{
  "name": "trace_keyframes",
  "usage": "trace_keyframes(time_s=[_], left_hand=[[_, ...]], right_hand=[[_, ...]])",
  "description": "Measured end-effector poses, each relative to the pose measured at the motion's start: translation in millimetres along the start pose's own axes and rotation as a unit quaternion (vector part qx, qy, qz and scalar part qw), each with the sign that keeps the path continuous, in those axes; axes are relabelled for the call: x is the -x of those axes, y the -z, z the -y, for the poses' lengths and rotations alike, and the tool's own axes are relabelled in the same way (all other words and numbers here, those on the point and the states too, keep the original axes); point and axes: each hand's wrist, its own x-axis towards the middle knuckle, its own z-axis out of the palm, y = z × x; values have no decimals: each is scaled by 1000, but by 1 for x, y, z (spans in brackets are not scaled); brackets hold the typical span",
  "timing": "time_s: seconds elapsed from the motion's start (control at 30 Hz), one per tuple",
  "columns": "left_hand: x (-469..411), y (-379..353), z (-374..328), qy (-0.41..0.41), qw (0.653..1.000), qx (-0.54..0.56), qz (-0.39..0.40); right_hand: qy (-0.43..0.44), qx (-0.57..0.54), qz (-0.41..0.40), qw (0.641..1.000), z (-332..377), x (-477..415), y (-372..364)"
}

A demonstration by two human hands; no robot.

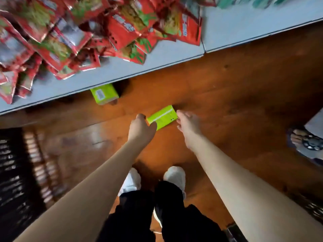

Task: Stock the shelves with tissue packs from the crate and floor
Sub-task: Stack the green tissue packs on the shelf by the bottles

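A bright green tissue pack [163,117] lies on the wooden floor in front of my feet. My left hand [142,130] is at its left end, thumb and curled fingers closing round that corner. At the pack's right end is my right hand [188,124], fingers spread and relaxed, touching or just beside the edge. A second green tissue pack [104,94] lies on the floor partly under the white shelf [122,70]. At the left edge stands a black slatted crate [12,172]; its contents are blurred.
The shelf above carries a heap of red snack packets [70,32], with bare white shelf [253,23] to their right. Another person's sandalled foot [304,140] stands on the floor at the right. My white shoes [174,175] are below the pack.
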Motion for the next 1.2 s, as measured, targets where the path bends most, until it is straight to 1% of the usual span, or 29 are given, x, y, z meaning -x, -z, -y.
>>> trace_keyframes(time_s=[0.1, 0.2, 0.3, 0.37, 0.43, 0.53, 0.6, 0.73, 0.83, 0.93, 1.07, 1.13, 1.2], left_hand=[[-51, -29, 20, 24, 1000, -9, 1], [-95, -47, 33, 39, 999, -9, 4], [-122, -57, 37, 79, 992, 91, 35], [-123, -60, 35, 109, 978, 169, 50], [-115, -56, 32, 124, 971, 204, 22], [-87, -37, 33, 133, 960, 244, -43], [-61, -18, 33, 141, 952, 264, -62], [9, 23, 22, 148, 941, 296, -73], [63, 58, 8, 149, 930, 326, -86], [114, 100, -11, 138, 913, 378, -60], [175, 156, -38, 81, 925, 363, -73], [203, 182, -52, 41, 931, 356, -67], [231, 210, -68, -8, 947, 316, -62]], right_hand=[[39, 59, -16, 997, -25, -55, -17], [37, 107, -12, 994, -38, -97, -31], [16, 146, 7, 989, -46, -116, -40], [-4, 140, 19, 990, -49, -113, -43], [-19, 114, 7, 993, -47, -101, -42], [-28, 58, -26, 998, -33, -63, -35], [-14, 18, -28, 999, -22, -32, -30], [32, -12, -22, 999, 9, 39, -20], [36, -50, 1, 998, 40, 97, -5], [41, -70, 13, 997, 74, 151, 11], [21, -78, 6, 997, 118, 213, 29], [-3, -86, 18, 996, 139, 239, 38], [-33, -74, 41, 996, 162, 261, 47]])
